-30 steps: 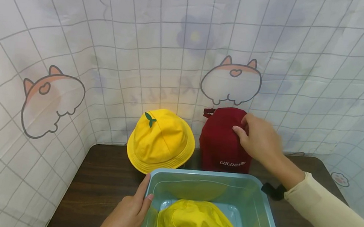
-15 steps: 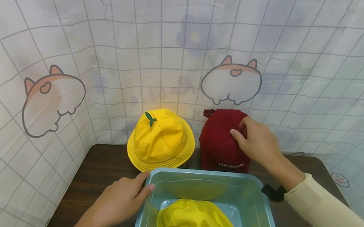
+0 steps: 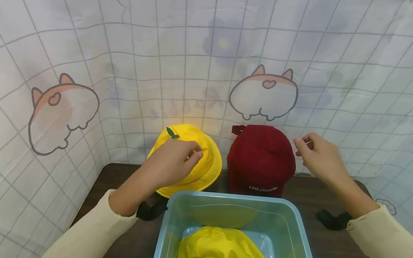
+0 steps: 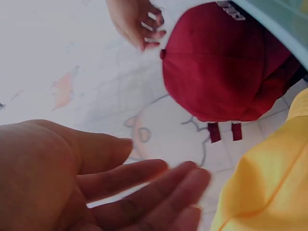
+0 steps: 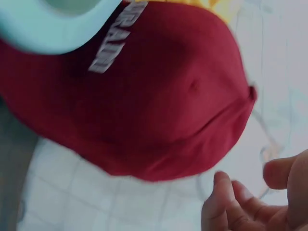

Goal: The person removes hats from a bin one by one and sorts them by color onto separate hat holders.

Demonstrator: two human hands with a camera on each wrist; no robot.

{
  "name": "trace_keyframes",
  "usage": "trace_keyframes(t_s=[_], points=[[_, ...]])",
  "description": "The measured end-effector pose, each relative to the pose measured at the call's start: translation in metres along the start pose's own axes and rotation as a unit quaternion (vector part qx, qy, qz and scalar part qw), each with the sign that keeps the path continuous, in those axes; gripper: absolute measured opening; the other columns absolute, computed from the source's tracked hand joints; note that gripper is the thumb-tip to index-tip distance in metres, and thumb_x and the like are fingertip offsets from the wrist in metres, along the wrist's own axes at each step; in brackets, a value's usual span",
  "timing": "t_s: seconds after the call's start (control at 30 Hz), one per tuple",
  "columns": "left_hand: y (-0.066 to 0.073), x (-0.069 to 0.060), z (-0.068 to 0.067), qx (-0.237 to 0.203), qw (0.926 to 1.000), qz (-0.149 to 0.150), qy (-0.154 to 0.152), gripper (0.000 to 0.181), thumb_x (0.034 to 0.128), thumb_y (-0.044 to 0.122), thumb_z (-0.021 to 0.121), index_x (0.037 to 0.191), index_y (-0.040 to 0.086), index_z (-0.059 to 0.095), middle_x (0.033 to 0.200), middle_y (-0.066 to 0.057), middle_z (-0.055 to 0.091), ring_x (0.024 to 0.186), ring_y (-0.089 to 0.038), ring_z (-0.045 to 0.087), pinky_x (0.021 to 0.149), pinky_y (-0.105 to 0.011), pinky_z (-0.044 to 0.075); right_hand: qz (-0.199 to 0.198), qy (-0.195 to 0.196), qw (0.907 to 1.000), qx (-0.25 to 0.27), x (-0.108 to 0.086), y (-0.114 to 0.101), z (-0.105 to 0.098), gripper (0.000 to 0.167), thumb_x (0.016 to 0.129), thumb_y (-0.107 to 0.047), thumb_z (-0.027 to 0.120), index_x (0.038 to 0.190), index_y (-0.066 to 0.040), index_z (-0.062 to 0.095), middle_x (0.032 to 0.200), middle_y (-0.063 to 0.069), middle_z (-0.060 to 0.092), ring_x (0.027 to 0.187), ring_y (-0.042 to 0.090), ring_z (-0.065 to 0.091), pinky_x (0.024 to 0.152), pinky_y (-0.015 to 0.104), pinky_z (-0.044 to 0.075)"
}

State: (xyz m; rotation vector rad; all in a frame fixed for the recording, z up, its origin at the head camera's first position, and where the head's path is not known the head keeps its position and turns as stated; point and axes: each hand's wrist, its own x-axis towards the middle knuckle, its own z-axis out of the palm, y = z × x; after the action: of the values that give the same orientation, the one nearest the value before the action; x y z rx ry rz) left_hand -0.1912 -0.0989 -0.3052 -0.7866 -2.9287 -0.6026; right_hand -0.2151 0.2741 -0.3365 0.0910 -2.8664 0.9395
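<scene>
A dark red baseball cap [image 3: 261, 157] with white lettering sits behind the blue bin. Just off its right side hovers my right hand [image 3: 321, 156], fingers loosely bent and holding nothing; the right wrist view shows a gap between the fingertips [image 5: 221, 185] and the cap [image 5: 159, 106]. My left hand [image 3: 169, 159] is above the yellow bucket hat [image 3: 206, 163] with the green sprout and covers part of it in the head view. In the left wrist view its fingers [image 4: 134, 173] are spread and apart from the hat [image 4: 269, 187]. Another yellow hat [image 3: 225, 256] lies inside the bin [image 3: 236, 201].
The dark wooden table [image 3: 127, 239] stands against a white grid-patterned cloth [image 3: 171, 34] that hangs behind and at both sides. The bin's rim rises between the yellow hat inside and the two hats at the back.
My right hand has let go of the red cap and moved right; the cap's crown looks rounder. My left hand has left the bin's rim and risen over the sprout hat.
</scene>
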Motion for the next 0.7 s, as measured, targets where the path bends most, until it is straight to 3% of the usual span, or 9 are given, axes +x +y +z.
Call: trace_keyframes(t_s=[0.13, 0.23, 0.4, 0.47, 0.7], points=[[0.002, 0.039, 0.013, -0.039, 0.999, -0.015, -0.019, 0.033, 0.1071, 0.028, 0.054, 0.13, 0.008, 0.067, 0.115, -0.005, 0.074, 0.1, -0.022, 0.068, 0.09, -0.038, 0.058, 0.009, -0.064, 0.9978, 0.017, 0.0, 0.032, 0.001, 0.046, 0.109, -0.042, 0.045, 0.124, -0.002, 0.06, 0.111, 0.019, 0.07, 0.081, 0.023, 0.063, 0.067, 0.033, 0.049], [0.003, 0.062, 0.028, -0.069, 0.9964, -0.029, -0.04, 0.037, 0.1078, 0.029, 0.052, 0.137, 0.009, 0.062, 0.124, -0.007, 0.071, 0.109, -0.023, 0.065, 0.096, -0.038, 0.056, 0.003, -0.131, 0.9909, 0.028, -0.001, 0.062, 0.012, 0.042, 0.108, -0.039, 0.05, 0.127, -0.003, 0.062, 0.11, 0.017, 0.07, 0.086, 0.021, 0.063, 0.072, 0.034, 0.05], [0.012, 0.094, 0.048, -0.084, 0.9946, -0.023, -0.056, 0.042, 0.108, 0.027, 0.051, 0.145, 0.008, 0.054, 0.133, -0.009, 0.065, 0.115, -0.023, 0.061, 0.1, -0.036, 0.055, 0.004, -0.23, 0.9704, 0.073, -0.007, 0.105, 0.038, 0.047, 0.105, -0.039, 0.056, 0.138, -0.005, 0.058, 0.128, 0.018, 0.065, 0.103, 0.026, 0.066, 0.083, 0.044, 0.056], [0.016, 0.104, 0.053, -0.087, 0.9946, -0.021, -0.054, 0.043, 0.1084, 0.026, 0.05, 0.148, 0.008, 0.051, 0.136, -0.01, 0.062, 0.117, -0.024, 0.059, 0.102, -0.036, 0.054, 0.01, -0.25, 0.9632, 0.097, -0.009, 0.116, 0.049, 0.048, 0.104, -0.038, 0.058, 0.139, -0.005, 0.057, 0.131, 0.018, 0.064, 0.105, 0.027, 0.066, 0.083, 0.044, 0.057], [0.025, 0.133, 0.07, -0.076, 0.9963, -0.023, -0.032, 0.044, 0.1091, 0.026, 0.049, 0.15, 0.009, 0.05, 0.144, -0.009, 0.057, 0.127, -0.024, 0.054, 0.108, -0.036, 0.05, 0.021, -0.279, 0.9452, 0.168, -0.017, 0.128, 0.077, 0.038, 0.103, -0.035, 0.061, 0.127, -0.006, 0.06, 0.111, 0.011, 0.065, 0.095, 0.026, 0.059, 0.078, 0.038, 0.054]])
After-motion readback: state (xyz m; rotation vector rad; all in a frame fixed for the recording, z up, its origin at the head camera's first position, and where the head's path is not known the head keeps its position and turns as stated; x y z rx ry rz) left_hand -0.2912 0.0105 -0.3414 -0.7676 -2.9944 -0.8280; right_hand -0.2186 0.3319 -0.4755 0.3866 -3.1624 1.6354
